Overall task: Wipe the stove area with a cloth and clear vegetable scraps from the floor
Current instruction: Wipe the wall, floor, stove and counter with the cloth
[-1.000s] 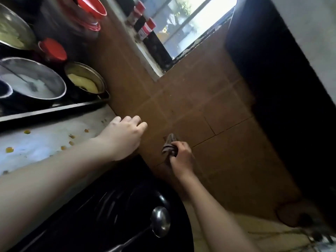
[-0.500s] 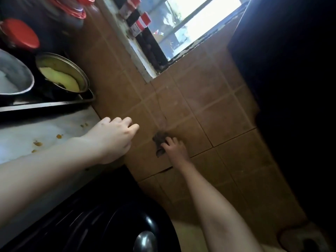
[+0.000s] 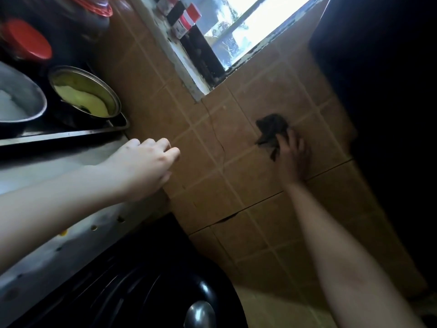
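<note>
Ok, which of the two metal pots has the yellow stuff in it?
The smaller pot nearest the tiled wall; the bigger pot at the frame's left edge holds something white.
</note>
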Motion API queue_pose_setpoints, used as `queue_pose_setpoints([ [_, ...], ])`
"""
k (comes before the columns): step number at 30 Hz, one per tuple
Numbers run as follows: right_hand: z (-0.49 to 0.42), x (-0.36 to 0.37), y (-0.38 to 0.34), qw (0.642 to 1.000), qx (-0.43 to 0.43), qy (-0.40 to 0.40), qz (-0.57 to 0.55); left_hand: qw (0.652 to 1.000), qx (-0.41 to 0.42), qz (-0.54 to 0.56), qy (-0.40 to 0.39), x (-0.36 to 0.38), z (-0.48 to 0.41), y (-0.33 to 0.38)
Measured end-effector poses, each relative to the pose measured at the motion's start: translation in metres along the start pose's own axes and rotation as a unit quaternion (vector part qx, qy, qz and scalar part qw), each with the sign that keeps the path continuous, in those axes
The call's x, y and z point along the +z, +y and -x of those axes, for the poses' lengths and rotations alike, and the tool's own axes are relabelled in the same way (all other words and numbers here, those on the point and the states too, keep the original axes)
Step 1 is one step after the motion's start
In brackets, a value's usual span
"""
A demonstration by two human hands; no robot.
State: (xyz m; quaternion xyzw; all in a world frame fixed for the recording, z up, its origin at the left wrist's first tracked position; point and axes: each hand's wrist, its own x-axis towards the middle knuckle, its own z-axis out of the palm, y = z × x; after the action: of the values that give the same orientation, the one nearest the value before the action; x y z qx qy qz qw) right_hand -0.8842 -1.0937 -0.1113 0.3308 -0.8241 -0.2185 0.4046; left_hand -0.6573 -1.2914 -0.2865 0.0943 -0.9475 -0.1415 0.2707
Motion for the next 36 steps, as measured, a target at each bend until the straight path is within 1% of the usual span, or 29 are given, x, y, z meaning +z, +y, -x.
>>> queue_pose_setpoints([
  [2, -0.006, -0.001, 0.001, 0.999, 0.044, 0.018, -0.005, 1.000, -0.001, -0.005, 0.000, 0.000, 0.001, -0.002],
  [3, -0.006, 0.000, 0.000, 0.998, 0.052, 0.024, -0.011, 1.000, -0.003, -0.007, -0.001, 0.000, 0.002, -0.003],
  [6, 0.000, 0.007, -0.010, 0.998, 0.051, 0.007, -0.037, 1.000, -0.003, -0.013, -0.008, 0.002, 0.002, -0.001],
  [7, 0.006, 0.009, -0.017, 0.999, 0.032, 0.006, -0.032, 1.000, -0.001, -0.013, -0.009, 0.002, 0.002, 0.001],
  [8, 0.013, 0.012, -0.025, 1.000, -0.007, 0.012, -0.012, 1.000, -0.001, -0.011, -0.010, 0.003, 0.002, 0.003],
  [9, 0.022, 0.018, -0.032, 0.998, -0.064, 0.007, 0.015, 1.000, 0.000, -0.009, -0.010, 0.003, 0.002, 0.005],
  [10, 0.035, 0.027, -0.040, 0.989, -0.134, -0.042, 0.049, 1.000, 0.002, -0.009, -0.012, 0.003, 0.002, 0.006],
  [11, 0.050, 0.039, -0.048, 0.968, -0.195, -0.134, 0.077, 1.000, 0.005, -0.010, -0.016, 0.004, 0.004, 0.007],
  [12, 0.067, 0.051, -0.052, 0.938, -0.242, -0.221, 0.112, 1.000, 0.008, -0.013, -0.020, 0.004, 0.005, 0.007],
  [13, 0.083, 0.060, -0.052, 0.915, -0.266, -0.268, 0.141, 1.000, 0.011, -0.016, -0.023, 0.004, 0.006, 0.007],
  [15, 0.104, 0.065, -0.045, 0.894, -0.296, -0.280, 0.187, 0.999, 0.017, -0.024, -0.024, 0.003, 0.009, 0.005],
  [16, 0.108, 0.062, -0.040, 0.879, -0.322, -0.274, 0.221, 0.999, 0.018, -0.027, -0.024, 0.002, 0.009, 0.003],
  [17, 0.105, 0.057, -0.033, 0.874, -0.340, -0.254, 0.237, 0.999, 0.017, -0.028, -0.024, 0.000, 0.009, 0.002],
  [18, 0.098, 0.050, -0.027, 0.880, -0.338, -0.235, 0.237, 0.999, 0.015, -0.027, -0.024, -0.001, 0.008, 0.002],
  [19, 0.088, 0.042, -0.021, 0.897, -0.316, -0.207, 0.229, 0.999, 0.015, -0.026, -0.022, -0.004, 0.006, 0.002],
  [21, 0.060, 0.020, -0.008, 0.930, -0.257, -0.148, 0.219, 0.999, 0.022, -0.025, -0.013, -0.009, 0.001, 0.007],
  [22, 0.045, 0.013, -0.002, 0.947, -0.213, -0.119, 0.211, 0.999, 0.025, -0.023, -0.009, -0.011, -0.001, 0.010],
  [25, -0.003, -0.012, 0.013, 0.982, -0.072, -0.126, 0.123, 0.999, 0.033, -0.021, 0.000, -0.015, -0.007, 0.017],
  [27, -0.026, -0.029, 0.021, 0.994, 0.020, -0.077, 0.071, 0.999, 0.034, -0.018, 0.006, -0.018, -0.008, 0.018],
  [29, -0.034, -0.036, 0.021, 0.996, 0.074, -0.036, 0.038, 0.999, 0.035, -0.012, 0.009, -0.020, -0.008, 0.019],
  [31, -0.029, -0.031, 0.014, 0.995, 0.087, -0.028, 0.028, 0.999, 0.036, -0.011, 0.010, -0.019, -0.007, 0.021],
  [33, -0.014, -0.015, 0.002, 0.996, 0.057, -0.062, 0.041, 0.999, 0.033, -0.005, 0.004, -0.017, -0.006, 0.024],
  [35, 0.013, 0.006, -0.011, 0.988, -0.033, -0.134, 0.073, 1.000, 0.027, -0.004, -0.003, -0.015, -0.005, 0.025],
  [36, 0.029, 0.019, -0.016, 0.977, -0.091, -0.173, 0.089, 1.000, 0.024, -0.004, -0.005, -0.015, -0.004, 0.025],
])
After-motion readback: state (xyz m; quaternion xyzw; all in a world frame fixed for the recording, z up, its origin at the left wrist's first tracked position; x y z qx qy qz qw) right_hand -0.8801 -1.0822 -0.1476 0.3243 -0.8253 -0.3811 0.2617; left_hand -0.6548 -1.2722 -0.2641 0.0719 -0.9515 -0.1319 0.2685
